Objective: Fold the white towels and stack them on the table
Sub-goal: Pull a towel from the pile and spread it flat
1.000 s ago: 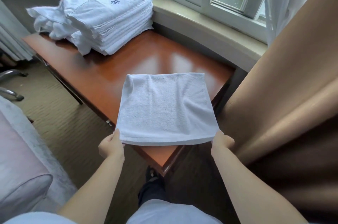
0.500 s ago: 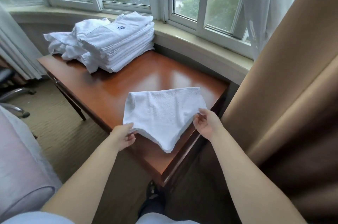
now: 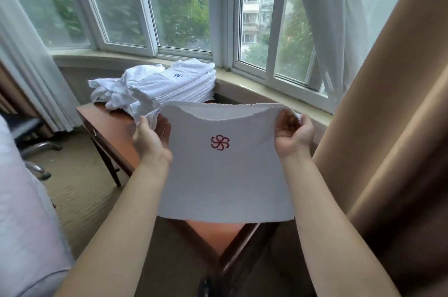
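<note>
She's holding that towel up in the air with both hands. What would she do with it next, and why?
Probably carry it over to the folded stack at the table's far end and lay it on top. The towel already hangs folded, pinched at its upper corners by the left hand and right hand, clear of the table.

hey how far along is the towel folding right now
Done: a tall stack of folded towels sits at the table's far end. In hand: the left hand and right hand hold one white towel with a red emblem up by its top corners. Left: fold and stack it, then the crumpled towels beside the stack.
</note>
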Tool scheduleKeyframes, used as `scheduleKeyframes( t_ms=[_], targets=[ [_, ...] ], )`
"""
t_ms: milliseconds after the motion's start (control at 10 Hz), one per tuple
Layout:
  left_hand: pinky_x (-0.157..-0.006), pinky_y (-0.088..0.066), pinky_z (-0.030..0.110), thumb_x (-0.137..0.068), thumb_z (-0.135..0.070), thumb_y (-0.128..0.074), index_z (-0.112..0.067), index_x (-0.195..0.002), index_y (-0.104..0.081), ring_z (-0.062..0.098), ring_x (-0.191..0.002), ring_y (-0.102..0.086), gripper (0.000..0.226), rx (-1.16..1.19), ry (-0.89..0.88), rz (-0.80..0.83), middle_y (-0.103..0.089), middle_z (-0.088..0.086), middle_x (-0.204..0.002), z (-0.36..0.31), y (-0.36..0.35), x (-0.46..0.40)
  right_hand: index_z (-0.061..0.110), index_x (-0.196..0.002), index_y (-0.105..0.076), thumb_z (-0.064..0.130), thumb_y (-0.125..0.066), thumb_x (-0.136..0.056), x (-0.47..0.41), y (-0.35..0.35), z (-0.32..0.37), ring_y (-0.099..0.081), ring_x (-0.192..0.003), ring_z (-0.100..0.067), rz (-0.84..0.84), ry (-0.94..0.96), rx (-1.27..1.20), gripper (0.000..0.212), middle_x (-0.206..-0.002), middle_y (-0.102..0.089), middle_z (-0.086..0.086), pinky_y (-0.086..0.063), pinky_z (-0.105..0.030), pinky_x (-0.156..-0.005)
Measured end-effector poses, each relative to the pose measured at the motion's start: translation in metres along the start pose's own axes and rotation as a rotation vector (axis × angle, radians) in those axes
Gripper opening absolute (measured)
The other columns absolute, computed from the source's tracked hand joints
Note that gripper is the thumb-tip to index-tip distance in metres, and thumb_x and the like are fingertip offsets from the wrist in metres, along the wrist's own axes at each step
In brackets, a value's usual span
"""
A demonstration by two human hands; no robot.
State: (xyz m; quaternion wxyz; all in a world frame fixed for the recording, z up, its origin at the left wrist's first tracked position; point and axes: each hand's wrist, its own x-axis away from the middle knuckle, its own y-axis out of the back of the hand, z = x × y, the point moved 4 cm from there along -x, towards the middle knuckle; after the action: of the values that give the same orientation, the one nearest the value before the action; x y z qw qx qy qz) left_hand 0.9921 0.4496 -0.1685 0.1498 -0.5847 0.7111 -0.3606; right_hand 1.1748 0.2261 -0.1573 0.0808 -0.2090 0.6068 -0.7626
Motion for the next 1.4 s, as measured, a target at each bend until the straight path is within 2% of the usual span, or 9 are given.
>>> scheduleKeyframes(
  t_ms=[300,400,600,800,900,1100,1200,1300,1400],
  targets=[
    [-0.077,-0.050,0.027,-0.101,-0.014,-0.041,-0.006,-0.092,-0.055,0.017,-0.066,-0.054,0.019,-0.183,0.324,-0.274,-0.054,0.008,-0.079,0.043,0.052,-0.031,0.007,-0.092,-0.050,0.018,-0.038,-0.102,-0.031,0.066,-0.031,-0.053,-0.065,-0.014,-0.509,0.010,0.291,0.019,-0.075,-0.052,-0.005,-0.050,-0.020,-0.062],
    [-0.082,-0.050,0.029,-0.099,-0.007,-0.038,-0.006,-0.102,-0.054,0.018,-0.065,-0.054,0.017,-0.223,0.386,-0.316,-0.054,0.009,-0.079,0.057,0.054,-0.049,0.007,-0.085,-0.049,0.016,-0.037,-0.100,-0.041,0.078,-0.040,-0.050,-0.065,-0.015,-0.621,-0.044,0.430,0.021,-0.077,-0.050,-0.004,-0.047,-0.022,-0.066],
    [-0.076,-0.051,0.033,-0.095,-0.007,-0.043,-0.011,-0.075,-0.050,0.016,-0.062,-0.049,0.021,-0.241,0.383,-0.197,-0.048,0.005,-0.072,0.051,-0.021,-0.106,0.011,-0.081,-0.049,0.023,-0.048,-0.097,-0.092,0.012,-0.059,-0.048,-0.075,-0.021,-0.494,-0.127,0.618,0.020,-0.078,-0.046,-0.002,-0.045,-0.035,-0.090],
    [-0.062,-0.043,0.029,-0.094,-0.015,-0.041,-0.018,-0.074,-0.047,0.017,-0.065,-0.052,0.021,-0.002,0.236,0.054,-0.049,0.002,-0.073,0.023,-0.093,-0.148,0.013,-0.077,-0.046,0.021,-0.038,-0.100,-0.134,-0.059,-0.051,-0.053,-0.064,-0.018,-0.139,0.077,0.332,0.026,-0.067,-0.054,-0.003,-0.048,-0.028,-0.070],
    [-0.058,-0.049,0.024,-0.089,-0.014,-0.045,-0.018,-0.079,-0.058,0.017,-0.068,-0.060,0.016,0.045,0.126,0.004,-0.060,0.001,-0.076,0.012,-0.088,-0.149,0.013,-0.076,-0.048,0.018,-0.036,-0.100,-0.132,-0.057,-0.036,-0.056,-0.046,-0.013,-0.145,0.160,0.305,0.027,-0.046,-0.055,0.003,-0.046,-0.018,-0.049],
    [-0.051,-0.043,0.023,-0.084,-0.014,-0.054,-0.013,-0.071,-0.059,0.017,-0.062,-0.050,0.014,-0.520,0.068,-0.226,-0.056,0.000,-0.070,0.079,0.027,-0.125,0.007,-0.128,-0.057,0.011,-0.044,-0.095,-0.124,0.075,-0.034,-0.064,-0.089,-0.020,-0.552,0.218,0.573,0.035,-0.110,-0.061,-0.007,-0.054,-0.030,-0.068],
    [-0.050,-0.043,0.026,-0.089,-0.012,-0.056,-0.010,-0.069,-0.056,0.018,-0.054,-0.050,0.020,-0.856,0.218,-0.232,-0.054,0.006,-0.066,0.132,0.108,-0.105,0.007,-0.145,-0.038,0.014,-0.038,-0.103,-0.109,0.167,-0.042,-0.053,-0.125,-0.027,-0.815,0.010,0.466,0.042,-0.140,-0.049,-0.015,-0.052,-0.029,-0.093],
    [-0.052,-0.046,0.027,-0.092,-0.017,-0.056,-0.009,-0.072,-0.057,0.019,-0.055,-0.053,0.021,-1.031,0.332,-0.304,-0.057,0.008,-0.067,0.159,0.168,-0.087,-0.001,-0.143,-0.036,0.009,-0.035,-0.103,-0.089,0.223,-0.048,-0.048,-0.129,-0.034,-0.877,-0.124,0.621,0.041,-0.145,-0.044,-0.020,-0.050,-0.030,-0.082],
    [-0.051,-0.046,0.028,-0.094,-0.019,-0.054,-0.010,-0.081,-0.057,0.017,-0.057,-0.054,0.016,-1.002,0.396,-0.379,-0.056,0.006,-0.069,0.163,0.196,-0.074,0.001,-0.141,-0.039,0.009,-0.039,-0.101,-0.064,0.258,-0.035,-0.053,-0.122,-0.034,-0.910,-0.097,0.812,0.041,-0.141,-0.047,-0.019,-0.048,-0.038,-0.096]
  ],
)
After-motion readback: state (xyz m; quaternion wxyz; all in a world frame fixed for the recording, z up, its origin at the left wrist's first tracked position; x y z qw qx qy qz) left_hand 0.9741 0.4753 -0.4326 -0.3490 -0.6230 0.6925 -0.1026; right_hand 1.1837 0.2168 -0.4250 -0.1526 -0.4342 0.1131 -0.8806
